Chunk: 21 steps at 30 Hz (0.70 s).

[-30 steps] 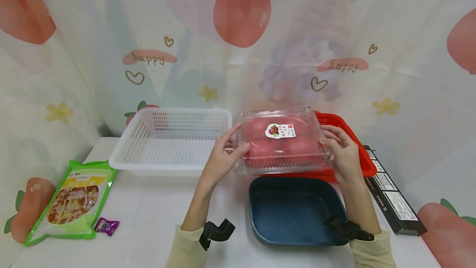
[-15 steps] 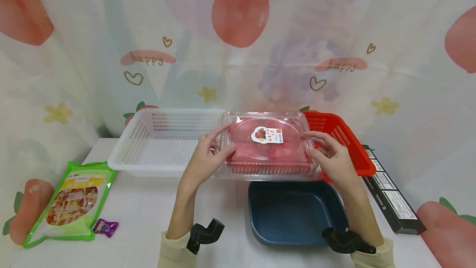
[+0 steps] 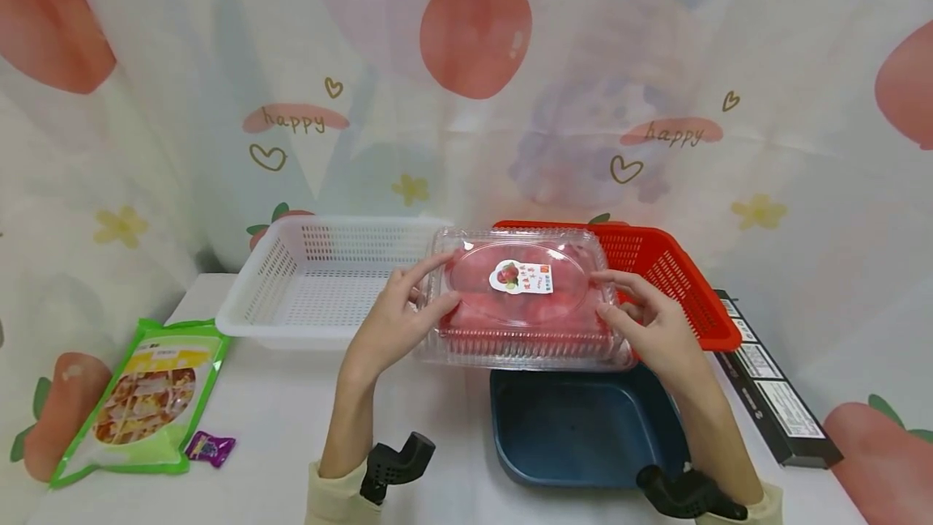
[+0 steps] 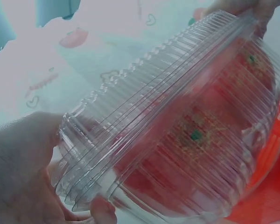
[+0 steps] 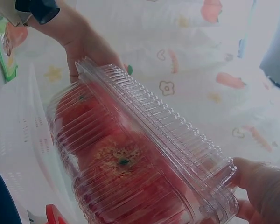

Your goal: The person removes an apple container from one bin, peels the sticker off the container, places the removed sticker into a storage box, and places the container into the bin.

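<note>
clear plastic box [image 3: 525, 306], one: ribbed walls, lid on, a white label [image 3: 521, 276] with a fruit picture on top. contents: red fruits [image 5: 112, 172], at least two, green stem ends showing through the side. location: held between the two hands, in front of the red basket [image 3: 681, 266], overlapping the right end of the white basket [image 3: 240, 314] from where i stand, its near edge over the far rim of the dark blue tray [image 3: 583, 436]. whether its underside touches either basket, i cannot tell.

left hand [image 3: 397, 314], one: at the box's left end, thumb and forefinger parted, pinching the rim. right hand [image 3: 652, 322], one: at the right end, thumb and forefinger likewise parted, pinching the rim there (the remaining fingers are partly hidden from me).

also on the white table [image 3: 277, 428]: one green-edged bag [image 3: 142, 403], food pictured on its front, at the left; one small purple sweet [image 3: 210, 449], wrapped, just beside the bag's near right corner; one long black carton [image 3: 783, 399], white panels on top, at the right, near the red basket.

behind all: one pale cloth [image 3: 466, 160], printed with hearts, yellow flowers and "happy".
</note>
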Each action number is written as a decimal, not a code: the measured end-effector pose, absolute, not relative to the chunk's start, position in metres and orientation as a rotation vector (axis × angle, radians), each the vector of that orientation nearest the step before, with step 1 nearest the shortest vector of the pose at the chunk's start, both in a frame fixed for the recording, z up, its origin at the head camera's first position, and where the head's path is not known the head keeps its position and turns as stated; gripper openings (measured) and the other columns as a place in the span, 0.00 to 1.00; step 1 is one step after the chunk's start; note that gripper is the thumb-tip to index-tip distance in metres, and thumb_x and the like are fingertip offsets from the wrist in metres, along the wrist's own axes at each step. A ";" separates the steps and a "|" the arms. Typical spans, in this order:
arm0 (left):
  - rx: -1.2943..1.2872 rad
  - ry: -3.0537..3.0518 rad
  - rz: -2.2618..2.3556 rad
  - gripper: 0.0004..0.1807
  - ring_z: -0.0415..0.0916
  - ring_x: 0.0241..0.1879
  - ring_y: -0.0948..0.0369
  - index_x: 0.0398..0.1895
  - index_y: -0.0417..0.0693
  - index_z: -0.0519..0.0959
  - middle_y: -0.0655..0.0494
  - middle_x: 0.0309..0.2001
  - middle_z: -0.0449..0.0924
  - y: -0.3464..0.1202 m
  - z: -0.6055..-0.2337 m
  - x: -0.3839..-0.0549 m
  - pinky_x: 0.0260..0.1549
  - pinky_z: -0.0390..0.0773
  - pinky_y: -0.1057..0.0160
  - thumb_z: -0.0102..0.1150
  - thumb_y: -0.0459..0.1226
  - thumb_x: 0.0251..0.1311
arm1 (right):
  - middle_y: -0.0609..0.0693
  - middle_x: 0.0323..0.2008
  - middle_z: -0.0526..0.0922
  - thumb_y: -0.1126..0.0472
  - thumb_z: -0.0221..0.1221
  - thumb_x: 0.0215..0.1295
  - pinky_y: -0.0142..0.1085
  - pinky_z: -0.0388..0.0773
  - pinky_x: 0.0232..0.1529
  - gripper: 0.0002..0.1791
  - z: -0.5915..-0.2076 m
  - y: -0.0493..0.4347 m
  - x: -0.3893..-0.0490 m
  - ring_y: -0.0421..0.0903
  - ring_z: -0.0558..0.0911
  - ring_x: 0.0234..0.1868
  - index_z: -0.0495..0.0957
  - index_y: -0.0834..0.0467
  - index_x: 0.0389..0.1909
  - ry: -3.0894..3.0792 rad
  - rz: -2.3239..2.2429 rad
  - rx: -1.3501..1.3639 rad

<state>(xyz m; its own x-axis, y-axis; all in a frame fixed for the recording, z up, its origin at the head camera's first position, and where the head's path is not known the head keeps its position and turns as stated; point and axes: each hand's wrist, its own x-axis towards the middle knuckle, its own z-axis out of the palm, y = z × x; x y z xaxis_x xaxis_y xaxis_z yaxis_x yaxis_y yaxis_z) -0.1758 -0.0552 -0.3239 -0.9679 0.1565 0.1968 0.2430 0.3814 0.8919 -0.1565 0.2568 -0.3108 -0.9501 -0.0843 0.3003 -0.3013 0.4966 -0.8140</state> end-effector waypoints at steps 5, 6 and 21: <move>-0.366 -2.523 -1.693 0.29 0.71 0.39 0.54 0.65 0.73 0.69 0.48 0.45 0.67 -0.063 -0.319 -0.168 0.27 0.76 0.62 0.62 0.47 0.60 | 0.38 0.55 0.75 0.57 0.59 0.66 0.31 0.83 0.39 0.23 -0.313 0.250 -0.154 0.37 0.83 0.40 0.72 0.54 0.62 -2.493 1.491 0.364; -0.371 -2.516 -1.697 0.29 0.71 0.39 0.53 0.65 0.73 0.70 0.48 0.45 0.67 -0.065 -0.318 -0.167 0.27 0.76 0.62 0.62 0.47 0.60 | 0.37 0.55 0.75 0.57 0.59 0.66 0.31 0.83 0.39 0.23 -0.313 0.249 -0.153 0.37 0.84 0.40 0.72 0.54 0.62 -2.487 1.503 0.368; -0.428 -2.585 -1.700 0.27 0.74 0.36 0.53 0.66 0.74 0.68 0.48 0.47 0.68 -0.098 -0.316 -0.160 0.28 0.78 0.59 0.60 0.47 0.62 | 0.35 0.54 0.76 0.56 0.60 0.66 0.32 0.83 0.41 0.23 -0.318 0.230 -0.144 0.38 0.84 0.40 0.73 0.54 0.61 -2.473 1.564 0.368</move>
